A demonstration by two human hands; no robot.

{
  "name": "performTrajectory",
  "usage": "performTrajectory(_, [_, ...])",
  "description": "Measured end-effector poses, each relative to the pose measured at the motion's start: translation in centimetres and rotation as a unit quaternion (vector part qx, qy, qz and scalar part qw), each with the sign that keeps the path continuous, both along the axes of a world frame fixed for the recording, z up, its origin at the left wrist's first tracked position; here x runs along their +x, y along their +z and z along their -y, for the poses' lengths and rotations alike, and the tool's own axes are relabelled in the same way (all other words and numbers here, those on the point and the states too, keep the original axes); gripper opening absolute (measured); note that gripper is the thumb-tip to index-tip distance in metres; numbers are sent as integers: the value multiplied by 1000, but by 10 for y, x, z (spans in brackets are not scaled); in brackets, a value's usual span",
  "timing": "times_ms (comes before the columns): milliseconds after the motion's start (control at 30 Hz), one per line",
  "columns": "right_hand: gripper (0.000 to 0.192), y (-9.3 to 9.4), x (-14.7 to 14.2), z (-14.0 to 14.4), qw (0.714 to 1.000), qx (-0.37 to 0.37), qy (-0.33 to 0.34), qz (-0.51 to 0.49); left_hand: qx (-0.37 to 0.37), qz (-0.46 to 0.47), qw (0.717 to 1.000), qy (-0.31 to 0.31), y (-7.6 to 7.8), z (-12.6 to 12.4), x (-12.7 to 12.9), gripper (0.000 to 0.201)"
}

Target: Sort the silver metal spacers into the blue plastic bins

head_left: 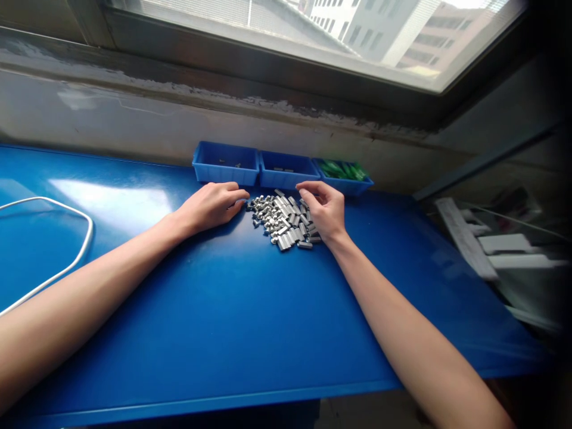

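Observation:
A pile of small silvery metal pieces lies on the blue table: short nut-like pieces on the left, longer hex standoffs on the right. My left hand rests palm down at the pile's left edge, its fingers a little bent and apart, fingertips by the nearest pieces. Over the right side of the pile is my right hand, thumb and forefinger brought together near the middle bin. Whatever may be between those fingertips is too small to make out.
Three blue bins stand behind the pile: the left bin holds a few small pieces, the middle bin several standoffs, the right bin green items. A white cable curves across the left. The table's front edge runs below.

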State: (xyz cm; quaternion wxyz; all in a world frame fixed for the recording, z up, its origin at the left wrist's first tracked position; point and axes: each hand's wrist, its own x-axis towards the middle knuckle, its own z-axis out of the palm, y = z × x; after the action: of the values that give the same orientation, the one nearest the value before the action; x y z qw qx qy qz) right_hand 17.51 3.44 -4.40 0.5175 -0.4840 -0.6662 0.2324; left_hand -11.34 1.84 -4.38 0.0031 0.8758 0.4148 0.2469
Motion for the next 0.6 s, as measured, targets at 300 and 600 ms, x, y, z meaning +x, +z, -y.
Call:
performTrajectory(300, [16,-3,1,-1,999,-4,11,-33,-115,303,943,82,5,-7,9,42])
performTrajectory(600, [16,-5,2,-3,999,-11,12,-32,-180,441,872,114,15,-11,15,45])
